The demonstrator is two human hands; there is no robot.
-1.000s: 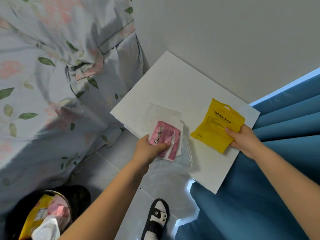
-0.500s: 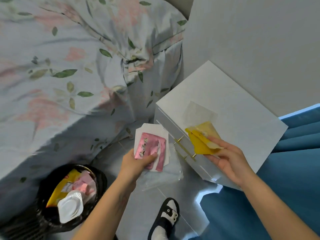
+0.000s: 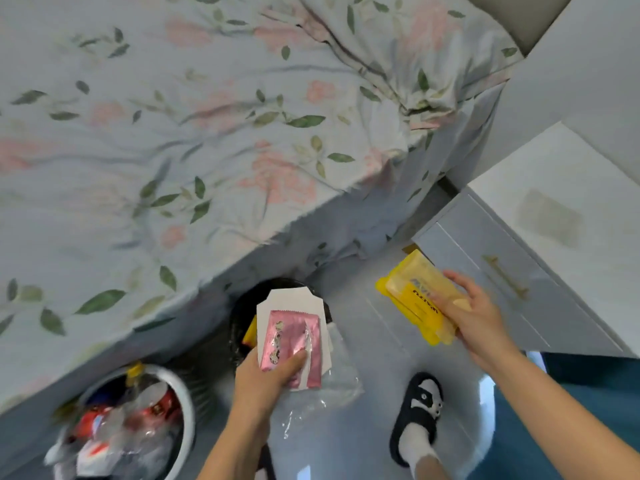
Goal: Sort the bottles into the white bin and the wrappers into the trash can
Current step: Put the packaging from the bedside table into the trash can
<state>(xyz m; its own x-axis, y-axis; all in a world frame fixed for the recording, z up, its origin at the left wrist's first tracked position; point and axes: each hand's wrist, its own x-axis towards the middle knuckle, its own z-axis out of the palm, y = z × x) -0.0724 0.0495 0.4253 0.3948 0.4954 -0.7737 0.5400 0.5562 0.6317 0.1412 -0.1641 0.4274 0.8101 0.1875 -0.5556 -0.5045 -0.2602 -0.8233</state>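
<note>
My left hand [image 3: 266, 379] grips a stack of wrappers: a pink wrapper [image 3: 289, 337] on a white one, with a clear plastic bag [image 3: 329, 393] hanging below. The stack hovers right over the black trash can [image 3: 239, 317], mostly covering its mouth. My right hand [image 3: 474, 317] holds a yellow wrapper [image 3: 415, 299] above the floor, to the right of the can. The white bin [image 3: 183, 410] at the lower left holds several crushed bottles [image 3: 138, 420].
A bed with a floral cover [image 3: 207, 133] fills the left and top. A white nightstand [image 3: 554, 237] with a brass drawer handle stands at the right, a faint clear wrapper on its top. My slippered foot [image 3: 419, 410] rests on the grey floor. Blue curtain at lower right.
Both hands have carried their wrappers away from the nightstand top, leftward and down. The pink stack now hangs over the trash can. The white bin has come into view.
</note>
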